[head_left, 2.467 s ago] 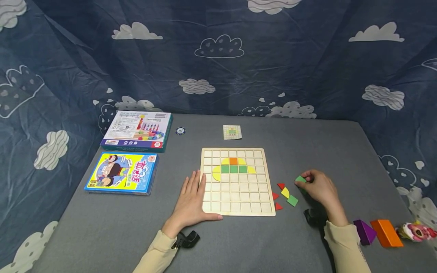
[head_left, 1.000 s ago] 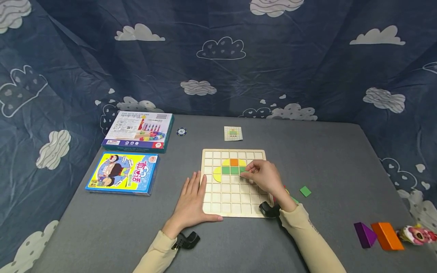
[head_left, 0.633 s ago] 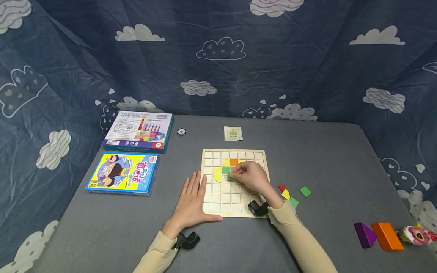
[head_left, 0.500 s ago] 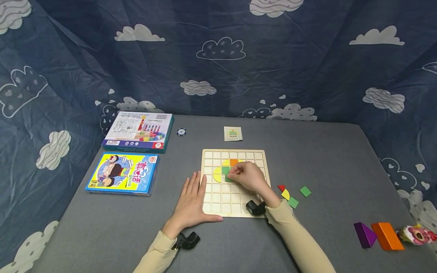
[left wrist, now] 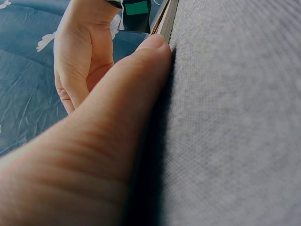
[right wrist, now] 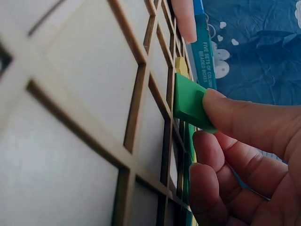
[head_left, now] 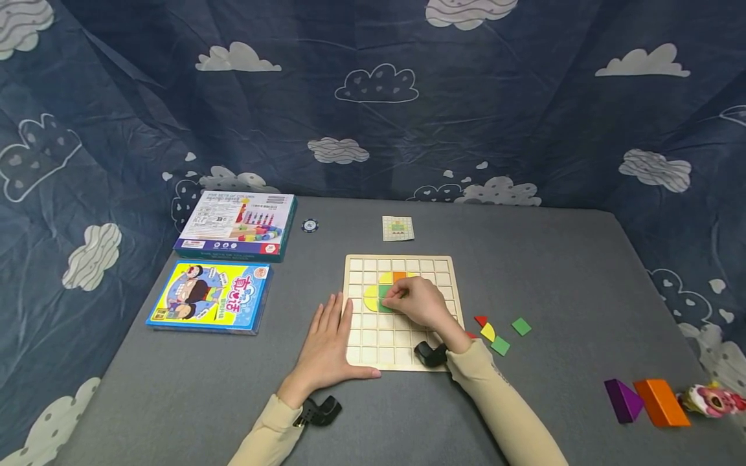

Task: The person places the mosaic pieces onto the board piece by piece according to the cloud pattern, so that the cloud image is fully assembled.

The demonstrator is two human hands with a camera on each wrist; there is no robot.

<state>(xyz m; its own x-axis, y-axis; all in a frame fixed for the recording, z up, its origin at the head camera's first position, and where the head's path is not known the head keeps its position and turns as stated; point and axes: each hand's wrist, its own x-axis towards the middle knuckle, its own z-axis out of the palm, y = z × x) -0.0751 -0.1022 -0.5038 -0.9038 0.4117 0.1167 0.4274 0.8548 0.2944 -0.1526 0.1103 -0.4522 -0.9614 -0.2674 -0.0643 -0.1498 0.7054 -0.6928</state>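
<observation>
My right hand pinches a green square tile between thumb and fingers. In the right wrist view the tile is tilted, one edge right at the grid of the wooden board. Seen from the head, it lies below a row of green squares, beside a yellow rounded shape and under an orange square. Part of that pattern is hidden behind the hand. My left hand rests spread at the board's left edge, with the thumb along its front corner.
Right of the board lie green squares, a yellow quarter piece and red triangles. A pattern card and a poker chip lie behind. Two boxes stand left; purple and orange blocks and a figurine sit right.
My right hand has carried a green square from the loose pieces onto the board, then slid leftward to below the green row. My left hand has stayed in place.
</observation>
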